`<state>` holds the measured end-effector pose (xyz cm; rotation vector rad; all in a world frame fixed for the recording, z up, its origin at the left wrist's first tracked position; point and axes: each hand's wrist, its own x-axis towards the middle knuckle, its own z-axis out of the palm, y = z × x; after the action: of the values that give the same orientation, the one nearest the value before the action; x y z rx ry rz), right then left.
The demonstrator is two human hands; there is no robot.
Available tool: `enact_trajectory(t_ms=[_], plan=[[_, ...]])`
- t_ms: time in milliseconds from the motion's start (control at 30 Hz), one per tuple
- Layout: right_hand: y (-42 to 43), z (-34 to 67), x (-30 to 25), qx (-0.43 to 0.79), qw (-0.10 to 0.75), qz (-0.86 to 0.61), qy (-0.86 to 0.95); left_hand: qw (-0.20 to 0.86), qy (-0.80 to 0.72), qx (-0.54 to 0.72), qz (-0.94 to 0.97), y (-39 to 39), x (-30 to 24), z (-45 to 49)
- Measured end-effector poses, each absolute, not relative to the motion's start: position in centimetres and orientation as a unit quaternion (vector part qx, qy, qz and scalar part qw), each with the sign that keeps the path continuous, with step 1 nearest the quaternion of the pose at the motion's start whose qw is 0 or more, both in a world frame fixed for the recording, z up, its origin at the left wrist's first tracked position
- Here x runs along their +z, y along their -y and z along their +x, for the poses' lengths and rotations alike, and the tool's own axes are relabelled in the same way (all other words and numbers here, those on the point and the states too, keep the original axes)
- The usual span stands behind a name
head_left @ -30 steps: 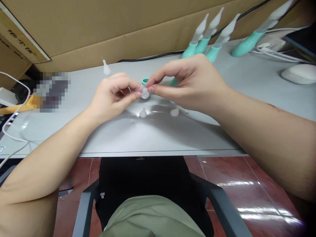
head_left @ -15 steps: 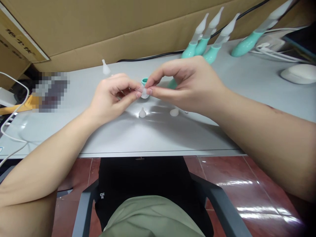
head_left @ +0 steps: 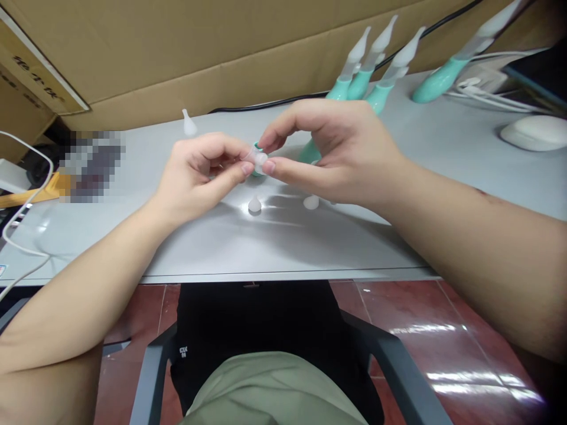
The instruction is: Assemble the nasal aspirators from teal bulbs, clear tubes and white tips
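Note:
In the head view, my left hand pinches a small clear plastic tube piece between thumb and forefinger. My right hand meets it from the other side, its thumb on the whitish end and its forefinger just above; its other fingers are curled. Partly hidden behind the piece is a small teal open-ended part. A white pointed tip stands below my hands, and a small white piece lies under my right hand. Another white tip stands farther back on the left.
Several teal bulb nasal aspirators with white tips stand behind my right hand, and one more leans farther right. A white mouse and cables are at the right. A cardboard wall bounds the grey table.
My right forefinger has lifted slightly off the clear piece, while the thumb stays against it. The piece is turned a little, showing more of its whitish end. My left hand keeps its pinch.

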<state>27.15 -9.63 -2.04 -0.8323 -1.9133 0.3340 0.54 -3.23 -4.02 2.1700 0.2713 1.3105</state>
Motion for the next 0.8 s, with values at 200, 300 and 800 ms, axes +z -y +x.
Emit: enact_trajectory(t_ms=[200, 300, 800], plan=[[10.0, 27.4, -2.2, 0.105, 0.467, -0.339, 0.81, 0.332, -0.126, 0.457, 0.815, 3.5, -3.0, 0.0], [10.6, 27.1, -2.0, 0.096, 0.468, -0.365, 0.799, 0.349, -0.134, 0.438, 0.817, 3.3, -2.7, -0.1], [11.4, 25.7, -2.3, -0.052, 0.443, -0.397, 0.802, 0.475, -0.134, 0.462, 0.737, 4.4, -3.0, 1.3]])
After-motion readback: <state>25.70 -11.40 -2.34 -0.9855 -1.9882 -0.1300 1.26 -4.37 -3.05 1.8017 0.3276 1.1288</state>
